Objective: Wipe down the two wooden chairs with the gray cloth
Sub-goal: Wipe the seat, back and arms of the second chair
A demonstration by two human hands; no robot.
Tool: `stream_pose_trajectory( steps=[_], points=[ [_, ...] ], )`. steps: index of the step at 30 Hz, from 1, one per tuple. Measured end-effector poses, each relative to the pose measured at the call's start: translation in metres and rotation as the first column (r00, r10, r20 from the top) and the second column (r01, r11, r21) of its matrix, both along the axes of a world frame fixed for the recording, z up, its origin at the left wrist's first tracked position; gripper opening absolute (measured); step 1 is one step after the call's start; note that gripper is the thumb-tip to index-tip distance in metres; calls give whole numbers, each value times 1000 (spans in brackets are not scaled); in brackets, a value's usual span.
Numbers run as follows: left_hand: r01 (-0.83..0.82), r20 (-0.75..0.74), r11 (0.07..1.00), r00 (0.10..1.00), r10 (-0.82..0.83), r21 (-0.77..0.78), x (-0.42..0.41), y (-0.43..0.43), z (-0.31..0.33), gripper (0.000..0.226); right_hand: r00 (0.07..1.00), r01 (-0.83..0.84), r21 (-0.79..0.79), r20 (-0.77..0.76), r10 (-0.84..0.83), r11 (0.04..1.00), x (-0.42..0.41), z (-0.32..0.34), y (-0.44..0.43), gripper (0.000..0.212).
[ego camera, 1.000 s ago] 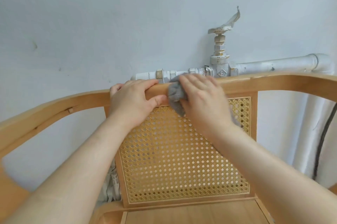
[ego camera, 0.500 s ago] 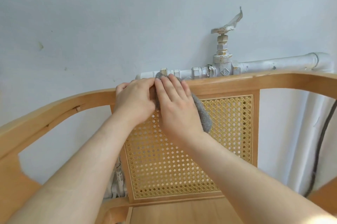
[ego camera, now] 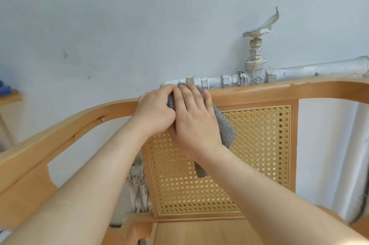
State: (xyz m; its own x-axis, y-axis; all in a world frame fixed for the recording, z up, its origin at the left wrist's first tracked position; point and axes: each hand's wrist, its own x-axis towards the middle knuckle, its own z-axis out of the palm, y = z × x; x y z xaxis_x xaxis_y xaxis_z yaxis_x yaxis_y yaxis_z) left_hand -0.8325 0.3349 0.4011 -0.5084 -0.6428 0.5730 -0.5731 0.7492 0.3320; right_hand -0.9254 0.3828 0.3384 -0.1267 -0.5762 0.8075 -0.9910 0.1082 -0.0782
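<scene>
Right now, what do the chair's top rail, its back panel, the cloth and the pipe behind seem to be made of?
Top rail: light wood, smooth satin finish; faint grain shows.
Back panel: woven cane or a cane look-alike, yellowish, with a regular pattern of open holes.
Cloth: gray soft fabric, probably microfiber; it drapes and looks finely textured.
Pipe: likely metal under chipped white paint, with threaded fittings and a valve.

The right hand [ego camera: 196, 119] covers most of the gray cloth [ego camera: 224, 129] – only its edges show; the chair [ego camera: 259, 93] runs off both side edges, its seat and legs cut off below
</scene>
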Motion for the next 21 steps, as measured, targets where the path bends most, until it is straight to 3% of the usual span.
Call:
stream_pose_trajectory(
  steps=[2, 4, 6, 8, 9, 10, 12, 13, 15, 18, 21],
  points=[
    [28, -145, 1000, 989, -29, -9, -4, 6, -1, 57, 996, -63, 66, -62, 67, 996, -14, 1, 11, 66],
    [81, -224, 990, 969, -105, -116, -18, 18, -10, 55, 975, -219, 138, -15, 223, 966, -27, 11, 24, 64],
    [114, -212, 973, 964, -158, -202, -30, 24, -23, 52, 910, -413, 163, 121, 397, 896, -37, 26, 36, 51],
    [59, -189, 945, 974, -125, -320, -32, 18, -32, 51, 786, -542, 34, 375, 492, 840, -50, 40, 52, 40],
    [19, -149, 919, 985, -84, -393, -30, 14, -36, 56, 730, -520, -71, 481, 486, 851, -58, 43, 60, 39],
    [-9, -110, 892, 993, -46, -453, -26, 10, -38, 60, 750, -420, -138, 504, 429, 897, -70, 43, 66, 37],
    [-57, -77, 857, 997, 20, -512, -17, 1, -36, 59, 933, -85, -118, 339, 120, 989, -97, 34, 69, 35],
    [-89, -69, 852, 996, 63, -515, -10, -4, -35, 57, 976, 27, -87, 215, -8, 996, -105, 28, 68, 35],
    [-181, -68, 851, 983, 170, -493, 12, -16, -32, 53, 993, 93, -67, 79, -88, 993, -113, 14, 60, 35],
    [-355, -95, 786, 929, 359, -506, 43, -27, -35, 49, 990, 131, -123, 68, -123, 984, -111, 6, 49, 35],
    [-286, -72, 808, 954, 293, -515, 18, -8, -50, 50, 989, 144, -198, 52, -136, 970, -108, 1, 43, 35]
  ],
)
